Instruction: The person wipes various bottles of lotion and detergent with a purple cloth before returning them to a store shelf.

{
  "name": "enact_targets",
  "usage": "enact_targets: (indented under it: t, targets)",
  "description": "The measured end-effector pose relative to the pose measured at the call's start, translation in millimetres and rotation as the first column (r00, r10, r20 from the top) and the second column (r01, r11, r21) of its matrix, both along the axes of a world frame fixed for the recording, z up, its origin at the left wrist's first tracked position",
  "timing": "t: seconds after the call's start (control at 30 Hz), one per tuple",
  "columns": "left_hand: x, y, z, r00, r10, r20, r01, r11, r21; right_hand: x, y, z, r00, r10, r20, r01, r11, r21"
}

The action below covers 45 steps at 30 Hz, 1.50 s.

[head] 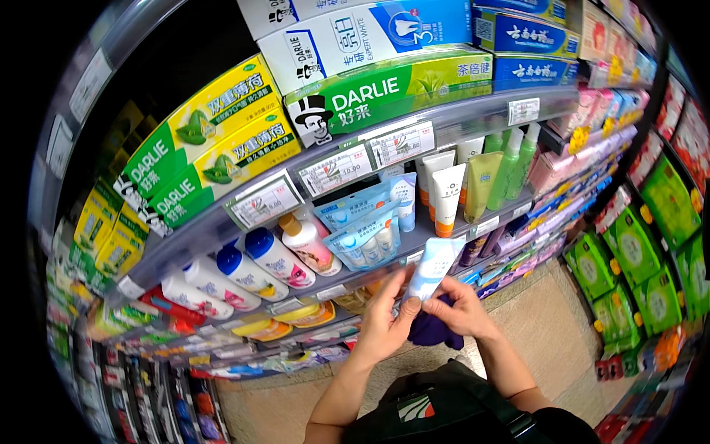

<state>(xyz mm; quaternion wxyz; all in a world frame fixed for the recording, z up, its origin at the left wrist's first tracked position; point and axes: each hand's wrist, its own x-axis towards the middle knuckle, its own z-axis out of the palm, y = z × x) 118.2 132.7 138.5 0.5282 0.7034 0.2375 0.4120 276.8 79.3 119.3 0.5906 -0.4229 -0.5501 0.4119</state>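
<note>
Both my hands hold a pale blue and white squeeze tube (432, 271) upright, its flat end pointing up and away from me. My left hand (387, 319) grips its lower left side, thumb at the front. On the other side, my right hand (461, 309) pinches the lower end and also has a dark purple cloth (438, 327) hanging at its palm. Just beyond, on the shelf, stand a similar blue tube (405, 201), white tubes with orange caps (445, 197), a yellow-green tube (481, 186) and green spray bottles (509, 166). Blue pouches (363, 238) sit left of them.
Darlie toothpaste boxes (383, 91) fill the shelf above, behind a rail with price tags (335, 168). Lotion bottles with blue caps (280, 258) stand at left. Green packs (632, 250) line a shelf at right. Tiled floor (546, 316) shows beyond my right arm.
</note>
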Motion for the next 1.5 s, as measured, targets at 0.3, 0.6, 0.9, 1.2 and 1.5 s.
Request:
enact_targets:
  t: [0.3,0.6,0.9,1.2,1.5]
  targets:
    - [57,-51,-34,0.95,0.218,0.225,-0.064,0.838,-0.542,68,-39,-1,0.959,-0.283,-0.008,0.28,0.946,0.165]
    - [93,-109,-35,0.979,-0.193,0.065,0.198,0.837,-0.51,113,-32,22,0.644,-0.595,0.481,0.112,0.695,0.71]
    - [97,-125,-29,0.947,-0.156,0.281,0.292,0.785,-0.547,149,-40,8,0.8,-0.569,0.191,0.453,0.782,0.429]
    - [84,-129,-28,0.993,-0.098,-0.063,0.068,0.924,-0.376,103,-52,24,0.609,-0.587,0.534,0.009,0.678,0.735]
    - [64,-112,-35,0.603,-0.086,0.793,0.742,0.425,-0.518,106,-35,21,0.91,-0.38,-0.167,0.408,0.895,0.183]
